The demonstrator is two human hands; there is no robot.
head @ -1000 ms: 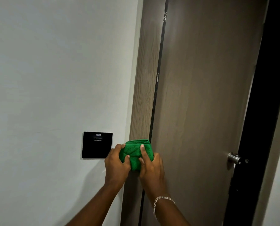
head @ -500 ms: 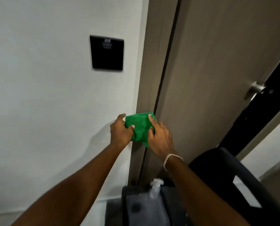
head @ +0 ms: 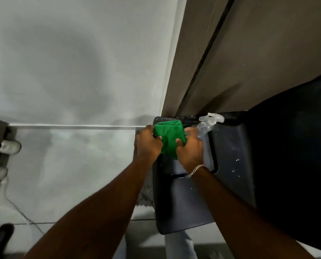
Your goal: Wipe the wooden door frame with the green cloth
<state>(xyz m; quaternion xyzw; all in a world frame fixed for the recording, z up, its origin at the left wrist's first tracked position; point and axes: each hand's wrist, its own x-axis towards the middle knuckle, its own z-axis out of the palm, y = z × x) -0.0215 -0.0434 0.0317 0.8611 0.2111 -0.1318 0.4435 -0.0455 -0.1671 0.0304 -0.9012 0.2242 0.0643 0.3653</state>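
We hold the green cloth [head: 170, 138] with both hands, our left hand [head: 148, 143] and our right hand [head: 190, 148], and all our fingers are curled tight around it. The cloth is way down low, near the bottom of the wooden door frame [head: 186, 58], just over a dark bin [head: 230, 165] with a spray bottle [head: 209, 123] on it. We think the wipe is at the bottom end of the frame now, but we cannot tell if the top part is clean.

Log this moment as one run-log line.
left hand + right hand: gripping green cloth | position: base of door frame | spray bottle: beside
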